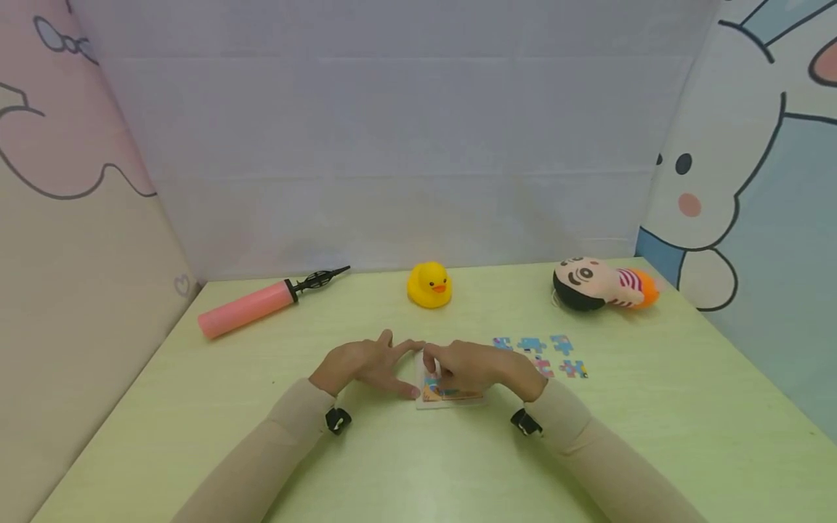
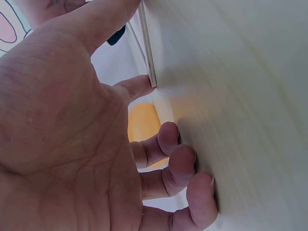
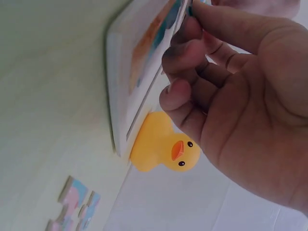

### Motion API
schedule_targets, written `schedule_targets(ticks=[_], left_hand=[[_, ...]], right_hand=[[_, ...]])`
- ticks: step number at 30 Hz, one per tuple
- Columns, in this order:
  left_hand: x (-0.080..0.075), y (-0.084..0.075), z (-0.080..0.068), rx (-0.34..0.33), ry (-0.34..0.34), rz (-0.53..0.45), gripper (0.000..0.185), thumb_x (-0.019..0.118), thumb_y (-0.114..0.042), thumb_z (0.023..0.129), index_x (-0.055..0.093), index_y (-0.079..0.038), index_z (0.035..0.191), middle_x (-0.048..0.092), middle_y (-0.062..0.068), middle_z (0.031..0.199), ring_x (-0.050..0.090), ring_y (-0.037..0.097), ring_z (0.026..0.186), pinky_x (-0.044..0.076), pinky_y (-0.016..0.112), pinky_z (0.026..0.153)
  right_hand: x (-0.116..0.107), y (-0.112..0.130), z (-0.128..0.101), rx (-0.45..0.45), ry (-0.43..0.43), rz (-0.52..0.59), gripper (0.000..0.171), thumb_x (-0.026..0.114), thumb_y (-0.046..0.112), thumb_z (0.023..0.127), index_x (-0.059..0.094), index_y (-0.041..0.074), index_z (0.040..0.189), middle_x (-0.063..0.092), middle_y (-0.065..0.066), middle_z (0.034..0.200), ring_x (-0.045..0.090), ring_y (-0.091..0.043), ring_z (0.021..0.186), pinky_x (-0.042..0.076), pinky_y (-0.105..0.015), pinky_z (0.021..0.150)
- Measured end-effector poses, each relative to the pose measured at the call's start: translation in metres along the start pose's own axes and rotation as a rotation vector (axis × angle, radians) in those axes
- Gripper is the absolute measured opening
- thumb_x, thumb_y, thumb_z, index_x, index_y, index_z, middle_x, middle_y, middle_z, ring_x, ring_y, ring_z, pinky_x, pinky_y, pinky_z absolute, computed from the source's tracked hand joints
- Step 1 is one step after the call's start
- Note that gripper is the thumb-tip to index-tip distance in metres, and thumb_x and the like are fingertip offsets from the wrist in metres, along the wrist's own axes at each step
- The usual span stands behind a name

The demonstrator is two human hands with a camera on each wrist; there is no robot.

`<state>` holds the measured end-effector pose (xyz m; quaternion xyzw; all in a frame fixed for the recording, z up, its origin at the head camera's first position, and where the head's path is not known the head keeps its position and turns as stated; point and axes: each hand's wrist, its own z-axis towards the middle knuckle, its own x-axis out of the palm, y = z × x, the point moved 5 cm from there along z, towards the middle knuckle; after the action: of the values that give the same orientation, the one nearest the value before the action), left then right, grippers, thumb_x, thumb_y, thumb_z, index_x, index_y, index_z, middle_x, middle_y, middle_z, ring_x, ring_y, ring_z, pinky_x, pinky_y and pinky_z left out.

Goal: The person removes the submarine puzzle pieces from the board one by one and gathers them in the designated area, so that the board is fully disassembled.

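Note:
A small jigsaw puzzle board point(image 1: 451, 404) with a pale rim lies mid-table, partly filled and largely hidden beneath my right hand. My left hand point(image 1: 378, 365) touches the board's left side with spread thumb and index finger; its other fingertips point(image 2: 182, 159) rest on the table. Over the board, my right hand point(image 1: 467, 365) pinches a small teal puzzle piece point(image 3: 190, 9) between thumb and fingertips, mostly covered by them. To the right of the board lie several loose puzzle pieces point(image 1: 532, 344), some partly behind the right wrist.
A yellow rubber duck point(image 1: 428, 285) sits behind the board. Back left lies a pink hand pump point(image 1: 245, 311) with a black nozzle. A doll point(image 1: 582, 285) with a striped body lies back right. Walls stand close behind and at both sides of the pale green table point(image 1: 405, 472).

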<state>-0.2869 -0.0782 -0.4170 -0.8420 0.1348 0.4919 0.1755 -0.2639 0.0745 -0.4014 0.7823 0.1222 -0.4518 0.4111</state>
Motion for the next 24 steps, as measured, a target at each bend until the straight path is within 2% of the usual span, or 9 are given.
schedule_targets(ticks=[6,10,21,24], left_hand=[[0.001,0.000,0.002,0.006,0.000,-0.002,0.085,0.064,-0.071,0.084,0.027,-0.042,0.155,0.040,0.012,0.120,0.057,0.027,0.081,0.047,0.043,0.072],[0.001,0.001,0.002,-0.001,0.000,0.007,0.086,0.064,-0.071,0.084,0.026,-0.042,0.156,0.039,0.012,0.122,0.057,0.027,0.081,0.047,0.043,0.071],[0.002,0.001,0.003,-0.007,0.017,-0.021,0.088,0.064,-0.071,0.083,0.025,-0.042,0.156,0.039,0.017,0.133,0.057,0.031,0.091,0.048,0.049,0.081],[0.001,0.001,0.003,-0.009,0.017,-0.021,0.088,0.065,-0.070,0.083,0.024,-0.042,0.157,0.038,0.017,0.134,0.057,0.032,0.093,0.048,0.050,0.082]], right_hand=[[-0.011,0.001,-0.005,-0.109,-0.025,-0.015,0.014,0.061,0.005,0.099,0.052,0.011,0.090,0.048,0.004,0.077,0.044,-0.008,0.067,0.039,-0.023,0.065],[-0.020,0.000,-0.009,-0.138,-0.034,-0.009,0.017,0.062,0.007,0.099,0.051,0.012,0.088,0.048,0.006,0.080,0.047,-0.009,0.071,0.041,-0.023,0.066],[-0.043,-0.013,-0.033,-0.092,0.004,0.022,0.015,0.064,0.007,0.097,0.055,0.013,0.088,0.055,0.006,0.079,0.053,-0.009,0.066,0.045,-0.025,0.066],[-0.047,-0.019,-0.039,-0.059,0.035,0.047,0.015,0.066,0.004,0.096,0.056,0.011,0.087,0.056,0.004,0.077,0.056,-0.016,0.063,0.047,-0.027,0.065]])
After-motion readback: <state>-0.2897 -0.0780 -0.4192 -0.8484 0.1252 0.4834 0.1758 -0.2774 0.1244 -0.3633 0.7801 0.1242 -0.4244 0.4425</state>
